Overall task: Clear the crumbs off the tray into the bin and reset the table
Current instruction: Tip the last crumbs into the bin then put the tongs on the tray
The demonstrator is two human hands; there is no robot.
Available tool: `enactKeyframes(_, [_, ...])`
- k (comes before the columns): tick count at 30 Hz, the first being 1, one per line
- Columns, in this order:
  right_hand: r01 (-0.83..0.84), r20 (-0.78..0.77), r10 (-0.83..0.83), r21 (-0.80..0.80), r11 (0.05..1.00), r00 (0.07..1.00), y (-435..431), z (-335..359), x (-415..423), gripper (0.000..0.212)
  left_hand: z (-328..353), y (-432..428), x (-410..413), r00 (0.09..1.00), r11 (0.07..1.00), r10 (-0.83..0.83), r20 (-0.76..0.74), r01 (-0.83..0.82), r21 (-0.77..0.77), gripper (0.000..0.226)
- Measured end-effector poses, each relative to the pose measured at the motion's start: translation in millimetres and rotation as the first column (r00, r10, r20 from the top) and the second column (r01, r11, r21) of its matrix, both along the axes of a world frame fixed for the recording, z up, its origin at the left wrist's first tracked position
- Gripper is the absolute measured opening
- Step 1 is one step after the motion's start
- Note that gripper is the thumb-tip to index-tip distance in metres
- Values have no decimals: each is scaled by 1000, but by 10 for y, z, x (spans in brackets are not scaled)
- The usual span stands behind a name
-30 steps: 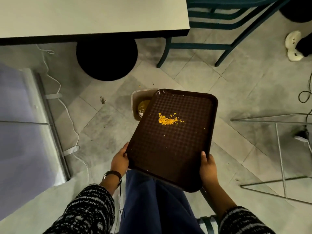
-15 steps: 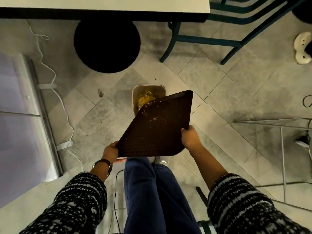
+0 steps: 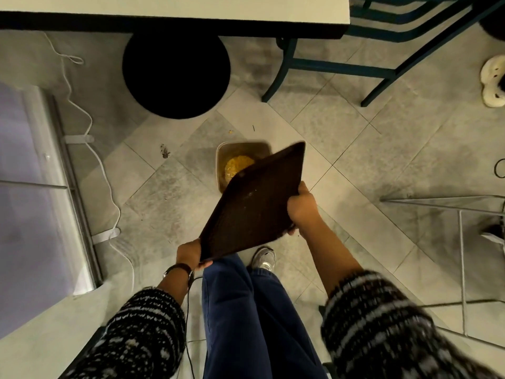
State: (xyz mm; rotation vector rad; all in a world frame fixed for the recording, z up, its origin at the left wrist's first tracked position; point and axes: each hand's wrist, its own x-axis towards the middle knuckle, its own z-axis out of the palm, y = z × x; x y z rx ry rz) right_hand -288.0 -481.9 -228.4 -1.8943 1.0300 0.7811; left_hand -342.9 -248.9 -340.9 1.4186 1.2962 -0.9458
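Observation:
A dark brown textured tray (image 3: 254, 203) is tilted steeply, its far corner dipping over a small beige bin (image 3: 235, 149) on the floor. Yellow crumbs (image 3: 237, 164) lie heaped inside the bin. Only a few pale specks remain on the tray's surface. My left hand (image 3: 190, 254) grips the tray's near lower corner. My right hand (image 3: 302, 207) grips its right edge, held higher. One stray crumb (image 3: 231, 131) lies on the floor beyond the bin.
The white table (image 3: 175, 9) with its round black base (image 3: 176, 75) stands ahead. A teal chair (image 3: 382, 61) is at the upper right. A white cable (image 3: 90, 127) runs along the floor on the left. Metal wire legs (image 3: 461, 242) stand at the right.
The tray has tipped from nearly flat to steep, and the yellow crumbs have slid off it into the bin. My right hand has risen along the tray's edge.

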Motion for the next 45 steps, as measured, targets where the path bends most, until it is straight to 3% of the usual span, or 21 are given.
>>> enactKeyframes(2, [-5,-41,6,35,999,999,-32,-87,184,60,-23,-45,38,999,998,43,-33,-44,-48,24])
enactKeyframes(7, [50,-68,-46,63,997,997,-35,-135,271,63,37,-68,104,998,998,50,-36,-52,-47,32])
enactKeyframes(15, [167,47,-171,82,983,984,-197,-24,-85,55,463,57,205,998,998,46,44,-45,-32,20])
enactKeyframes(19, [188,66,-192,60,980,979,-311,514,-353,50,1017,24,115,976,997,75,202,-80,16,39])
enactKeyframes(26, [321,111,-348,209,924,931,-730,1799,-973,44,2564,-116,83,939,995,11,344,25,-101,28])
enactKeyframes(30, [307,157,-383,366,878,910,-1033,2759,-1266,34,3576,-198,-5,872,980,-33,489,124,-155,22])
enactKeyframes(36, [234,339,-463,541,808,819,-1143,3744,-1583,25,4745,-220,-176,657,972,-114,746,228,-53,23])
enactKeyframes(39, [239,378,-518,580,778,767,-1032,3737,-1441,29,4902,-107,-143,583,983,-67,810,176,-45,27])
enactKeyframes(45, [174,536,-455,493,853,712,-374,3193,-754,41,4589,269,191,612,975,200,765,-48,-216,34])
